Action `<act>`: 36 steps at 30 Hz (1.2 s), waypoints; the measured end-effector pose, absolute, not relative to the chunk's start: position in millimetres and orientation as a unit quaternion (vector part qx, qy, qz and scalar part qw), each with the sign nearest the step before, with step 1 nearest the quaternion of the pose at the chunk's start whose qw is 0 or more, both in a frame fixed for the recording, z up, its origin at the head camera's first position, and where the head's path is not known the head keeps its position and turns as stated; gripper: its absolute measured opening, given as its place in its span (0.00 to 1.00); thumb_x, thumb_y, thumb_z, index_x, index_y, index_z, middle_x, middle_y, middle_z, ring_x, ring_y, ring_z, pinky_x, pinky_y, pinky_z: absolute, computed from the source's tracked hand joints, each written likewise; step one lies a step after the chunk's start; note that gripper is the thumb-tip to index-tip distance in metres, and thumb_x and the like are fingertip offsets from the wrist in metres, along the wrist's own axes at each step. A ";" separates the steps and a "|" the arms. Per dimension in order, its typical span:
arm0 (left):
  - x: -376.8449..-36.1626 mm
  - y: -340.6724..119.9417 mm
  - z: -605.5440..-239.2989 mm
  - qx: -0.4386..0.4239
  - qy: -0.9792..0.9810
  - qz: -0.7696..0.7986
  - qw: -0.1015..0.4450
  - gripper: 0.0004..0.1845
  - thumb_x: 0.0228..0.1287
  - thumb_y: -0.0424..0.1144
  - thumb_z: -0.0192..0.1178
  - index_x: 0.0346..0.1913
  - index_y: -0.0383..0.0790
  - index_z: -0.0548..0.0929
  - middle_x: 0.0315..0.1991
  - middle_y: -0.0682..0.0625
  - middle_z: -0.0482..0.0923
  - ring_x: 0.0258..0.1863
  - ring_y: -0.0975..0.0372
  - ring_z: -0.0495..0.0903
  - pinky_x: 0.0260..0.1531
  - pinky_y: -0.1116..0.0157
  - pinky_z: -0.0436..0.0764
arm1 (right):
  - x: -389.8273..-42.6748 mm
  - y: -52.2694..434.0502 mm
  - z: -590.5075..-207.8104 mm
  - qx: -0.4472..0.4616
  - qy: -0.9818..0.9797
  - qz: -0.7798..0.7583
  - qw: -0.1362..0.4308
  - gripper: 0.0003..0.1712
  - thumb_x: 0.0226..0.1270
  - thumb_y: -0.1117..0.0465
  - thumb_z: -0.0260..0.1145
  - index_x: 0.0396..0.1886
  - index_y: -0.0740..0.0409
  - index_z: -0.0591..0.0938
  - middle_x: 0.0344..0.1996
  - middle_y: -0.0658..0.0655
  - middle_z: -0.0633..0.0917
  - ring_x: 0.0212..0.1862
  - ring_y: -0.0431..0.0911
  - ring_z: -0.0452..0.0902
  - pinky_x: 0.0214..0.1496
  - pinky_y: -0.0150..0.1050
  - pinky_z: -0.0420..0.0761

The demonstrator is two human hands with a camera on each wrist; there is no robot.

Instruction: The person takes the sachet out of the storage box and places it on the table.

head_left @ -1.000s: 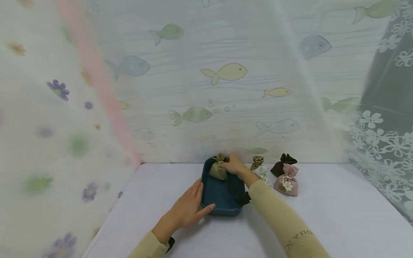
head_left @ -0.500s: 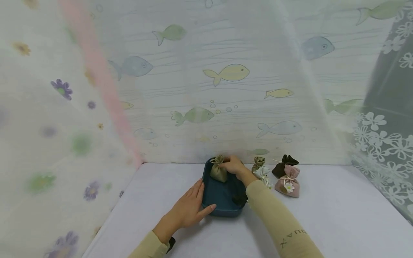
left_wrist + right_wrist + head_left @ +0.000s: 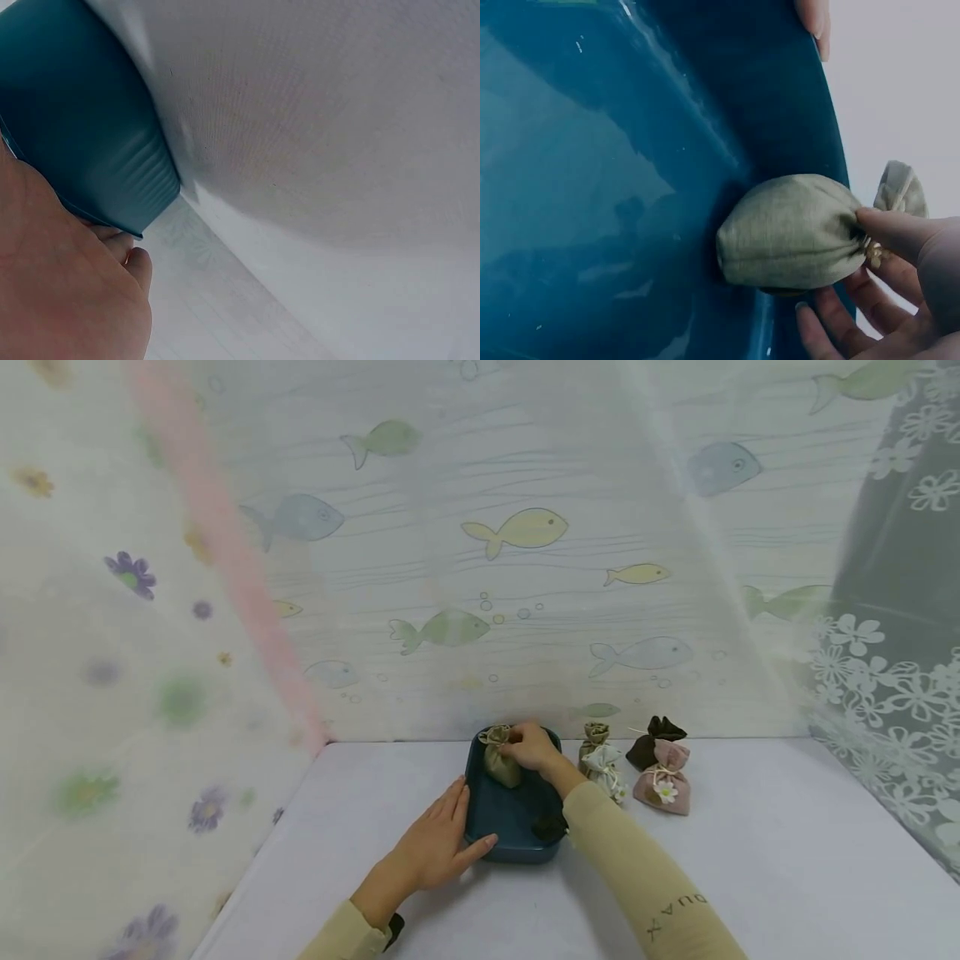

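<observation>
An olive-green cloth pouch [image 3: 502,768] with a tied neck is at the far left end of a deep blue tray [image 3: 513,854]. My right hand [image 3: 531,748] pinches its neck between thumb and fingers. In the right wrist view the pouch [image 3: 791,232] lies tilted against the tray wall, its gathered top past the rim. My left hand [image 3: 431,845] rests along the tray's left side with fingers extended and the thumb over the near rim. The left wrist view shows this hand [image 3: 67,277] against the tray's outer wall [image 3: 90,120].
Right of the tray stand a brown-olive pouch [image 3: 595,739], a white pouch [image 3: 603,762], a dark brown pouch [image 3: 649,747] and a pink pouch [image 3: 663,785] with a white flower. A black item [image 3: 550,827] shows beside the right sleeve. A fish-print curtain [image 3: 450,568] hangs behind.
The right hand has moved slightly left with the olive-green pouch, whose top now leans further left. The left hand stays against the tray.
</observation>
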State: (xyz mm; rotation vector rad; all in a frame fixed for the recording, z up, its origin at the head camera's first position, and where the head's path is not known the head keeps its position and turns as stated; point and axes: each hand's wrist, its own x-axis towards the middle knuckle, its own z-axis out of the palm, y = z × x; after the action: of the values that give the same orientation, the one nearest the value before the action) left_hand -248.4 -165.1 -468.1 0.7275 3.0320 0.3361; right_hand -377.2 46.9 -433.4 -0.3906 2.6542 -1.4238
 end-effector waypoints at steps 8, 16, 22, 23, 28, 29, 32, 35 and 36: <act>-248.1 -165.0 -468.3 0.234 0.965 0.120 0.006 0.56 0.72 0.77 0.33 0.80 0.27 0.51 0.83 0.37 0.41 0.81 0.48 0.48 0.76 0.50 0.57 | -371.5 52.1 -422.1 -0.165 0.866 -0.467 0.065 0.13 0.73 0.60 0.66 0.49 0.65 0.85 0.51 0.63 0.83 0.51 0.55 0.80 0.49 0.49 0.81; -248.4 -164.2 -469.3 0.233 0.965 0.120 0.007 0.56 0.72 0.76 0.34 0.80 0.27 0.50 0.83 0.37 0.40 0.81 0.48 0.47 0.77 0.50 0.56 | -349.8 63.3 -400.1 -0.222 0.848 -0.478 0.065 0.08 0.73 0.59 0.67 0.39 0.60 0.84 0.46 0.59 0.84 0.49 0.52 0.81 0.47 0.47 0.82; -248.0 -165.6 -469.2 0.230 0.966 0.122 0.007 0.57 0.72 0.77 0.34 0.80 0.28 0.50 0.83 0.37 0.40 0.82 0.49 0.46 0.77 0.50 0.55 | -324.0 77.4 -380.7 -0.253 0.826 -0.499 0.069 0.09 0.76 0.59 0.65 0.47 0.60 0.84 0.48 0.59 0.84 0.51 0.52 0.81 0.52 0.49 0.82; -247.6 -166.0 -469.1 0.229 0.966 0.123 0.006 0.57 0.71 0.77 0.34 0.80 0.28 0.50 0.83 0.37 0.40 0.81 0.49 0.46 0.77 0.49 0.56 | -319.7 80.2 -377.9 -0.259 0.825 -0.498 0.067 0.10 0.76 0.59 0.64 0.48 0.60 0.84 0.48 0.58 0.84 0.51 0.52 0.81 0.52 0.49 0.82; -246.4 -166.4 -469.0 0.230 0.965 0.122 0.000 0.57 0.71 0.77 0.34 0.80 0.28 0.50 0.83 0.37 0.41 0.81 0.48 0.47 0.77 0.49 0.56 | -298.9 100.5 -369.6 -0.271 0.827 -0.490 0.055 0.12 0.77 0.59 0.64 0.55 0.57 0.83 0.52 0.58 0.83 0.55 0.53 0.80 0.54 0.49 0.82; -246.6 -166.3 -469.1 0.230 0.965 0.122 -0.001 0.57 0.71 0.77 0.34 0.80 0.28 0.50 0.83 0.37 0.41 0.81 0.48 0.47 0.77 0.49 0.56 | -294.4 105.5 -368.5 -0.270 0.829 -0.487 0.053 0.13 0.77 0.59 0.64 0.56 0.56 0.83 0.54 0.58 0.82 0.57 0.54 0.80 0.55 0.50 0.82; -246.5 -165.4 -468.1 0.231 0.966 0.119 -0.003 0.56 0.72 0.77 0.35 0.81 0.28 0.49 0.83 0.37 0.42 0.81 0.49 0.47 0.77 0.50 0.56 | -282.9 121.7 -367.3 -0.267 0.836 -0.477 0.048 0.16 0.78 0.58 0.63 0.60 0.56 0.82 0.57 0.59 0.81 0.60 0.57 0.78 0.56 0.52 0.82; -245.3 -164.5 -466.2 0.231 0.965 0.123 -0.002 0.56 0.72 0.76 0.36 0.81 0.28 0.50 0.82 0.36 0.42 0.81 0.48 0.47 0.77 0.50 0.56 | -273.3 138.5 -366.2 -0.260 0.841 -0.472 0.055 0.19 0.78 0.57 0.63 0.64 0.57 0.80 0.58 0.60 0.80 0.61 0.58 0.77 0.56 0.52 0.81; -244.7 -164.2 -465.7 0.230 0.965 0.124 -0.001 0.56 0.72 0.76 0.36 0.80 0.28 0.50 0.82 0.36 0.42 0.81 0.48 0.47 0.77 0.49 0.56 | -270.6 144.2 -366.3 -0.255 0.843 -0.470 0.057 0.20 0.78 0.56 0.63 0.64 0.56 0.79 0.58 0.60 0.80 0.61 0.57 0.77 0.56 0.52 0.82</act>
State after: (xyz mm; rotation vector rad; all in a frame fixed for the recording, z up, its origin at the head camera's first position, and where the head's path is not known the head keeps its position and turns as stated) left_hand -244.7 -164.2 -465.7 0.7243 3.0342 0.3912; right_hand -270.6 144.2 -366.3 -0.7729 2.5571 -1.4261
